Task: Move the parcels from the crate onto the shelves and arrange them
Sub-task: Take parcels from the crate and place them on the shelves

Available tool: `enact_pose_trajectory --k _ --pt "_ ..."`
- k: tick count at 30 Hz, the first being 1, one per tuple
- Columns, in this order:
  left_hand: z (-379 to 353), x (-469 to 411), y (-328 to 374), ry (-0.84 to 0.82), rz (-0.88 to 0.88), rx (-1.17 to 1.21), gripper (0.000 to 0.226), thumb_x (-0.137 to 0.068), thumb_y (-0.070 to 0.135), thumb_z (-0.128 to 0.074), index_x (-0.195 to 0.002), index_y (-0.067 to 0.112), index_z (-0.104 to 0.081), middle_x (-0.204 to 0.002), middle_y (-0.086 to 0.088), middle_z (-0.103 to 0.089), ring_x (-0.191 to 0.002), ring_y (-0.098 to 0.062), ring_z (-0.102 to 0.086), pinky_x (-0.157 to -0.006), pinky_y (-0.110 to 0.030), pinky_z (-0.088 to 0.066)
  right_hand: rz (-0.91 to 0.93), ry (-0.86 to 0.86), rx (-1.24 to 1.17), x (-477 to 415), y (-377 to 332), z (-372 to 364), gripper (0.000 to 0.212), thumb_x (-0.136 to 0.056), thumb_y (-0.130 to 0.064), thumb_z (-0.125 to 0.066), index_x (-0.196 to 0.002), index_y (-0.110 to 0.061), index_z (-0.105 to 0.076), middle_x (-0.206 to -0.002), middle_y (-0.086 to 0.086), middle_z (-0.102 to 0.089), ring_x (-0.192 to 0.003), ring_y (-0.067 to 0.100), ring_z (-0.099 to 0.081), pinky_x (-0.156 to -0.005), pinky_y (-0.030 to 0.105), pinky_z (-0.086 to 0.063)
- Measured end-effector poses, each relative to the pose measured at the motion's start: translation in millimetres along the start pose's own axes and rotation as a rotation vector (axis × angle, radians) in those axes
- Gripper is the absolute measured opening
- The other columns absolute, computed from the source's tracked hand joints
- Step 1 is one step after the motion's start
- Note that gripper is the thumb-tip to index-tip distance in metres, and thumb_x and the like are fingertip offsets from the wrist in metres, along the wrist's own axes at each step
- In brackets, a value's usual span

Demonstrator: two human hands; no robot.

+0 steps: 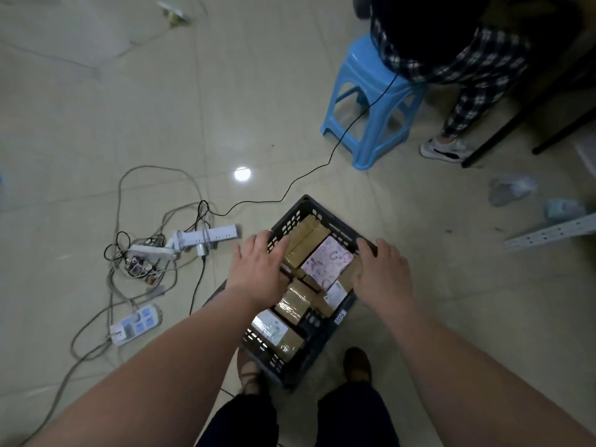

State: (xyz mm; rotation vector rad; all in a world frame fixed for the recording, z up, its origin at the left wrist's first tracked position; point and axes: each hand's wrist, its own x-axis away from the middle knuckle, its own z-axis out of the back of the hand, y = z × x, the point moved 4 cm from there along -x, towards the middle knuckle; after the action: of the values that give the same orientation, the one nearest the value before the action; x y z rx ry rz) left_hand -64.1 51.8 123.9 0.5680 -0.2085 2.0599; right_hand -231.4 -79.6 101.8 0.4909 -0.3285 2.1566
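A dark plastic crate [350,235] stands on the floor in front of my feet. It holds several parcels: brown taped boxes [304,235], a pink patterned parcel [327,261] and a white-labelled box [271,327]. My left hand [258,269] lies over the crate's left rim with its fingers stretched forward. My right hand [382,272] is at the right rim, and its fingers bend down over the edge. No shelf level is in view.
Power strips [206,235] and tangled cables [138,269] lie on the tiled floor to the left. A blue stool [371,101] with a seated person stands behind the crate. A white perforated metal rail [548,233] lies at the right, near crumpled plastic scraps [511,188].
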Motion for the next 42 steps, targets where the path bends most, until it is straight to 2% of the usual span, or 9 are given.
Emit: enact_pose_trajectory --k 6,10,18,21,24,29,34,38,42 --pt "-42 -38 -33 -0.070 -0.096 -0.081 0.086 -0.091 0.042 -0.059 -0.155 0.029 -0.003 -0.156 -0.014 -0.018 -0.145 -0.033 -0.016 -0.120 -0.052 -0.015 -0.111 -0.084 -0.159 -11 -25 -66 0.077 -0.090 -0.030 -0.059 -0.153 -0.023 -0.016 -0.147 0.013 -0.029 -0.130 0.030 -0.034 -0.103 0.037 -0.034" --pt "-87 -69 -28 -0.122 -0.150 -0.087 0.081 -0.091 0.042 -0.059 -0.154 0.028 -0.011 -0.156 -0.013 -0.021 -0.145 -0.032 -0.019 -0.120 -0.050 -0.017 -0.178 -0.149 -0.212 -24 -23 -118 0.076 -0.091 -0.029 -0.060 -0.153 -0.022 -0.015 -0.147 0.012 -0.028 -0.131 0.030 -0.034 -0.100 0.037 -0.037" --pt "-214 -138 -7 -0.236 -0.111 0.121 0.075 -0.087 0.037 -0.064 -0.150 0.024 -0.025 -0.141 -0.009 -0.036 -0.130 -0.030 -0.037 -0.107 -0.044 -0.038 -0.206 -0.193 -0.183 -80 2 -219 0.078 -0.090 -0.025 -0.061 -0.153 -0.020 -0.016 -0.146 0.012 -0.029 -0.131 0.032 -0.034 -0.103 0.039 -0.036" --pt "-260 -156 6 -0.287 -0.092 0.170 0.075 -0.089 0.039 -0.063 -0.151 0.022 -0.023 -0.138 -0.008 -0.037 -0.129 -0.028 -0.038 -0.105 -0.042 -0.038 -0.204 -0.211 -0.150 -100 15 -250 0.079 -0.089 -0.024 -0.061 -0.153 -0.019 -0.016 -0.146 0.013 -0.029 -0.132 0.032 -0.032 -0.105 0.038 -0.034" --pt "-301 -170 23 -0.321 -0.102 0.189 0.078 -0.092 0.039 -0.060 -0.153 0.020 -0.017 -0.145 -0.010 -0.032 -0.132 -0.029 -0.036 -0.103 -0.042 -0.039 -0.190 -0.161 -0.090 -113 30 -273 0.076 -0.089 -0.024 -0.059 -0.152 -0.016 -0.018 -0.146 0.014 -0.029 -0.132 0.033 -0.031 -0.104 0.039 -0.034" --pt "-351 -193 63 -0.301 -0.186 0.130 0.095 -0.088 0.042 -0.065 -0.155 0.021 0.000 -0.144 -0.010 -0.029 -0.127 -0.030 -0.039 -0.094 -0.041 -0.044 -0.158 -0.076 -0.028 -123 45 -304 0.062 -0.093 -0.022 -0.053 -0.149 -0.013 -0.029 -0.149 0.016 -0.029 -0.136 0.035 -0.029 -0.105 0.042 -0.031" --pt "-386 -212 96 -0.301 -0.218 0.123 0.099 -0.088 0.036 -0.064 -0.155 0.018 0.006 -0.149 -0.009 -0.025 -0.131 -0.030 -0.035 -0.098 -0.043 -0.044 -0.139 0.072 -0.051 -128 52 -333 0.050 -0.075 -0.020 -0.077 -0.121 -0.007 -0.064 -0.130 0.021 -0.057 -0.121 0.041 -0.054 -0.091 0.048 -0.049" --pt "-401 -219 100 -0.324 -0.203 0.099 0.106 -0.086 0.031 -0.068 -0.155 0.017 0.011 -0.148 -0.010 -0.023 -0.130 -0.030 -0.037 -0.098 -0.042 -0.044 -0.121 0.130 -0.097 -128 57 -342 0.044 -0.075 -0.021 -0.076 -0.116 -0.006 -0.067 -0.132 0.021 -0.057 -0.123 0.041 -0.054 -0.091 0.052 -0.051" --pt "-406 -222 98 -0.363 -0.138 0.292 0.114 -0.080 0.030 -0.076 -0.155 0.012 0.007 -0.150 -0.012 -0.020 -0.130 -0.033 -0.041 -0.099 -0.044 -0.045 -0.135 0.130 -0.155 -127 60 -345 0.045 -0.074 -0.024 -0.079 -0.114 -0.005 -0.068 -0.135 0.020 -0.056 -0.121 0.040 -0.056 -0.090 0.052 -0.052"
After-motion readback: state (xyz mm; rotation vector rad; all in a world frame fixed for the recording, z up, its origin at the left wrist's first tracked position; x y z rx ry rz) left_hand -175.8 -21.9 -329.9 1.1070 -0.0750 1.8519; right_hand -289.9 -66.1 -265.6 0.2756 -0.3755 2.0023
